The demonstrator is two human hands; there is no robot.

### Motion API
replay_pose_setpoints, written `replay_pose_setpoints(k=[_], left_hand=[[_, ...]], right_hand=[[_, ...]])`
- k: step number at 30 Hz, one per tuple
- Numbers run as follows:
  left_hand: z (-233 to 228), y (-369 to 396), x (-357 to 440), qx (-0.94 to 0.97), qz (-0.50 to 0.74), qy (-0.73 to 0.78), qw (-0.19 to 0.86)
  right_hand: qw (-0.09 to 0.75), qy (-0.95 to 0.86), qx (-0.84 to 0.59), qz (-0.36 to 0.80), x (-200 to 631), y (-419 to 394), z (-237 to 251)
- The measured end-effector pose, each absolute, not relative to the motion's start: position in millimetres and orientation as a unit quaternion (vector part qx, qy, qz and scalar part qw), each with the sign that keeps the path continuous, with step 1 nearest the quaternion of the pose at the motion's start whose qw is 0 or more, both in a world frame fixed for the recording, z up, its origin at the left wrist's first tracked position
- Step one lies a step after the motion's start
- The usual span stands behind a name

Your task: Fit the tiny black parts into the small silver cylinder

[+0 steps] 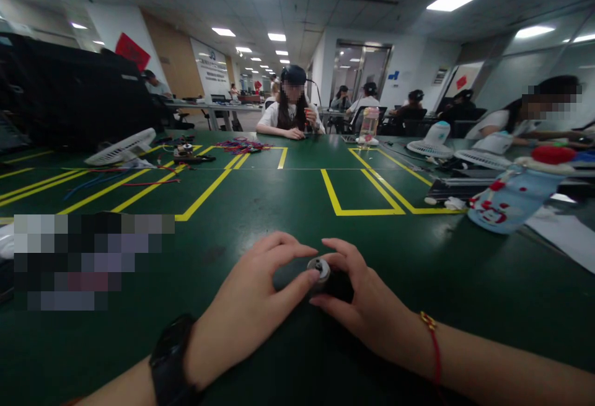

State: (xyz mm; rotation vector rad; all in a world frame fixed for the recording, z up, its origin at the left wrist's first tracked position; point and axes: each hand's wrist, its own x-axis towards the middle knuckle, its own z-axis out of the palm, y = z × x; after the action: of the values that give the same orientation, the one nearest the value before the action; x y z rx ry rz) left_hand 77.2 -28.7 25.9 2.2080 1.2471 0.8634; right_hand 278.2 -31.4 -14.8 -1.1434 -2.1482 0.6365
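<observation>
Metal cylinder (319, 269) sits at the table (269, 198) between a wide left grip (263, 279), thumb at its top, and a curled right grip (374, 297), firmness unclear: apparently a handling step, the next move wanting steadiness.

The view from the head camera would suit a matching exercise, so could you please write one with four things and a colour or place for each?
1. Watch
2. Bracelet
3. Large bottle
4. Small metal part

A. Light blue with a red top
B. Between the left hand and right hand
C. Black
D. Red and gold

Pairs: 1-C, 2-D, 3-A, 4-B.
</observation>
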Motion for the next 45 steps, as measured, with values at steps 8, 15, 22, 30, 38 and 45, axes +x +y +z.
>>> replay_pose_setpoints(k=[8,15,22,30,38,45], left_hand=[[22,-18,84,0.772,0.333,0.475,0.261],[-6,-18,87,0.817,0.213,0.487,0.225],[12,-13,42,0.739,0.272,0.538,0.301],[0,1,-21,0.568,0.349,0.631,0.395],[2,6,-8,0.538,0.369,0.647,0.394],[-4,5,-16,0.551,0.355,0.645,0.392]], right_hand=[[0.305,-0.802,-0.455,0.239,285,-35,-9],[0.303,-0.81,-0.458,0.205,285,-38,-8],[0.319,-0.735,-0.595,0.061,365,-23,-5],[0.252,-0.576,-0.775,-0.067,505,-20,-18],[0.202,-0.723,-0.622,-0.223,419,-28,-6],[0.184,-0.871,-0.446,0.093,286,-34,1]])
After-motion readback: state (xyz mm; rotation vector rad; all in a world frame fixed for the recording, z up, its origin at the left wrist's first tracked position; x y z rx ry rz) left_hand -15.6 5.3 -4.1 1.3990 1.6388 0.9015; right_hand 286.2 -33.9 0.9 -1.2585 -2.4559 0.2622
